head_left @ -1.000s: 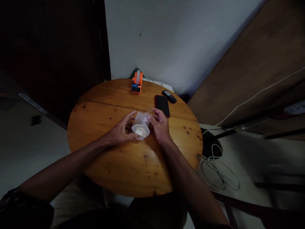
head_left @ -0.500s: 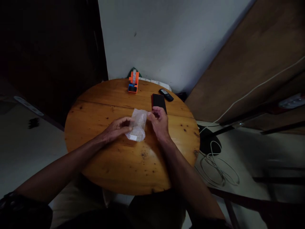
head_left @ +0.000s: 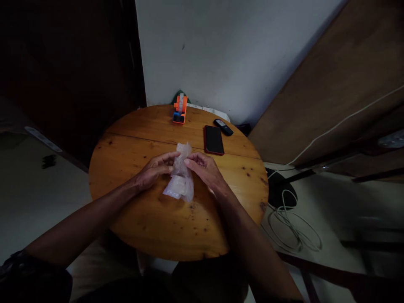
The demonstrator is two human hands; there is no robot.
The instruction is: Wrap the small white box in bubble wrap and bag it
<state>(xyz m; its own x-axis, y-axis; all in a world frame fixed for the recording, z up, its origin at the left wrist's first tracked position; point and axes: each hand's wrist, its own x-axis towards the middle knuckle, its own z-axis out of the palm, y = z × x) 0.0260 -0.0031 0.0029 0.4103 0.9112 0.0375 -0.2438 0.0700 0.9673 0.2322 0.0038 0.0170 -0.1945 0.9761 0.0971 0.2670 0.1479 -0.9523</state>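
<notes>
Between my hands, over the middle of the round wooden table, is a crumpled piece of bubble wrap, narrow in the middle and flared at its near end. A pale, whitish patch shows through near that end; what it is I cannot make out. My left hand grips the wrap from the left, thumb and fingers on its side. From the right, my right hand pinches the wrap's upper part between thumb and curled fingers.
An orange tape dispenser stands at the table's far edge. Right of it lie a dark tablet or phone with a red edge and a black remote-like handset. The wall rises behind. A coiled white cable lies on the floor at right.
My right hand has moved left and slightly down, off the red-edged device and onto the bubble wrap. The wrap is now squeezed narrower, its near end spread out.
</notes>
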